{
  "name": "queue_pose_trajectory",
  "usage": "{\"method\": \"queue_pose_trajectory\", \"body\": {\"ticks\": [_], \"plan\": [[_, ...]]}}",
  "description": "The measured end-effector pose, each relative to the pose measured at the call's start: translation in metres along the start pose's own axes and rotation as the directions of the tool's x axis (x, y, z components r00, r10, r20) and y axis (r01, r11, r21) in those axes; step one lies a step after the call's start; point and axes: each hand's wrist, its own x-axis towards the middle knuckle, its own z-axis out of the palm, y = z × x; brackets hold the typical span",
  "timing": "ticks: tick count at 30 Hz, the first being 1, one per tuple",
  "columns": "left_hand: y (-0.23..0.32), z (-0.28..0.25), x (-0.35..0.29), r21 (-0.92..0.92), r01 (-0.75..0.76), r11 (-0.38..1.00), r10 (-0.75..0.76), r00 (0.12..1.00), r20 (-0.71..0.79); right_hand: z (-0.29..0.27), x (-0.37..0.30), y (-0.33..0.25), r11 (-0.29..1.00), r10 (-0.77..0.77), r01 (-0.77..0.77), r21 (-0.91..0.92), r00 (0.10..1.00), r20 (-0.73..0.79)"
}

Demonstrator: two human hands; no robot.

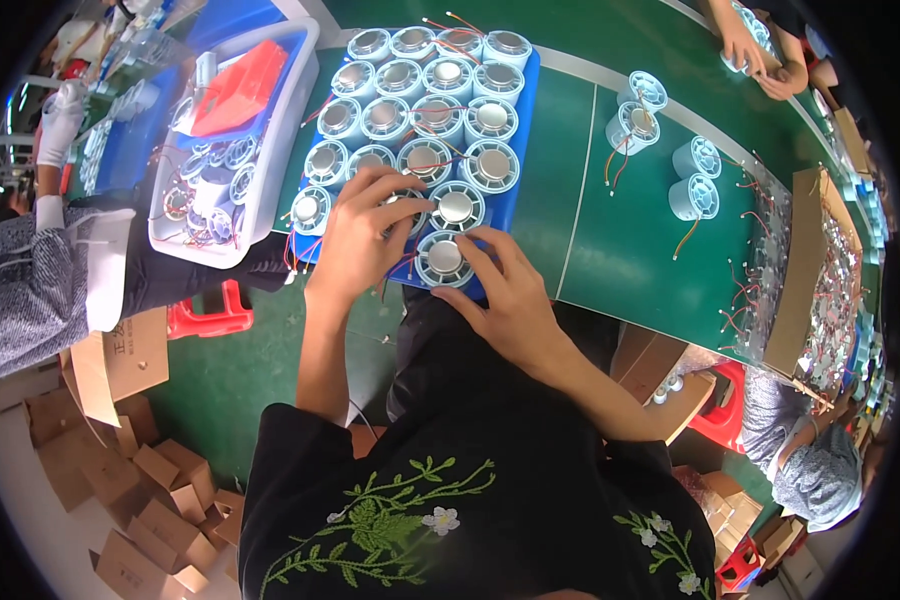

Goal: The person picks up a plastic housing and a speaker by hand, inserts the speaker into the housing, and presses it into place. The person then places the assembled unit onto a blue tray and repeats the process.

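Rows of light-blue round motor housings [385, 117], each with a silver disc in its top, stand on a blue tray [526, 100] in front of me. My right hand [510, 305] has its thumb and fingers around the side of the nearest housing [444, 257], at the tray's front edge. My left hand [362, 235] is bent over another housing in the front rows, which it mostly hides. Its fingertips reach toward a neighbouring housing [456, 207]. Thin red, black and white wires [315, 110] stick out between the housings.
Left of the tray stands a white bin [305, 90] with loose housings and a red piece [240, 90]. On the green table [570, 200] to the right are several housings [633, 127], wired parts and a cardboard box [798, 270]. Co-workers' hands [760, 65] show far right; a gloved hand [62, 120], left.
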Motion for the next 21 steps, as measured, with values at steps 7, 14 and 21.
{"method": "queue_pose_trajectory", "body": {"ticks": [7, 14, 21], "plan": [[-0.002, -0.012, -0.011, -0.147, 0.114, 0.983, -0.127, 0.988, -0.082, 0.012, 0.005, -0.004, 0.995, -0.098, 0.098, -0.015, 0.995, -0.026], [0.033, -0.009, -0.053, -0.015, 0.143, 0.99, -0.143, 0.989, -0.025, 0.008, 0.006, -0.006, 0.993, -0.096, 0.098, -0.071, 0.995, 0.04], [0.031, 0.024, -0.067, 0.0, 0.137, 0.991, -0.135, 0.976, -0.17, 0.008, 0.004, 0.003, 0.985, -0.173, 0.173, 0.007, 0.985, 0.006]]}}
